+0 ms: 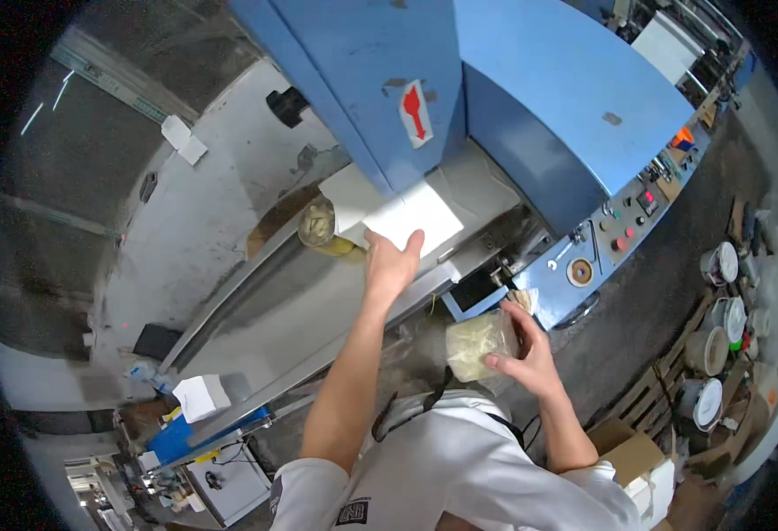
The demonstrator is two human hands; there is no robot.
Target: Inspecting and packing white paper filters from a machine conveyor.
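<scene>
My left hand (392, 268) is at the near edge of a stack of white paper (424, 217) under the blue machine, thumb over the top. Its other fingers are partly hidden, but the hand looks closed on the stack. In front of my body, my right hand (528, 354) is wrapped around a clear plastic container (479, 345) with something pale yellow in it. What the yellow stuff is cannot be made out. Left of the paper, a round clear tub (317, 221) with pale contents stands beside a yellow object (346, 250).
A long grey machine bed (274, 305) runs from the paper toward the lower left. The blue machine housing (380, 80) rises ahead, with a button panel (623, 226) at right. Buckets (705, 350) and a wooden pallet (650, 389) are on the right-hand floor.
</scene>
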